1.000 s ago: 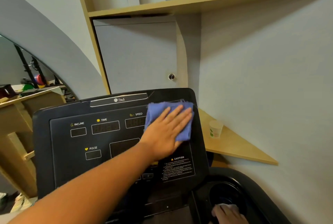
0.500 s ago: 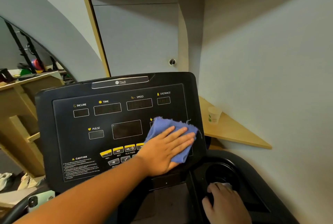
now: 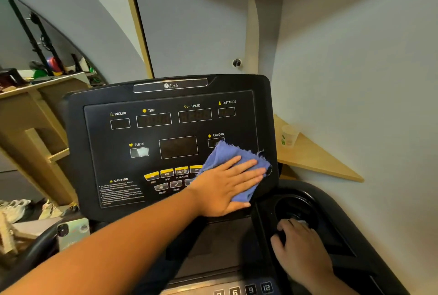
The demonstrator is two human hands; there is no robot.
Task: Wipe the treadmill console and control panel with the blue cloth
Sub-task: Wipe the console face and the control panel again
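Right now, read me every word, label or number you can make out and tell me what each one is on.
All on the treadmill console unless noted.
"TheA": top strip.
"INCLINE", "TIME", "SPEED", "DISTANCE": upper display windows.
"PULSE", "CALORIE": middle windows.
"CAUTION": warning label; its small print is unreadable.
"PREV", "NEXT", "PLAY/PAUSE", "PRESET", "ENTER": under the buttons, blurry.
"6", "9", "12": keys at the bottom edge.
Paper cup print: unreadable.

Left hand [image 3: 227,185] flat, fingers straight, arm outstretched; right hand [image 3: 299,247] lower right, fingers curled.
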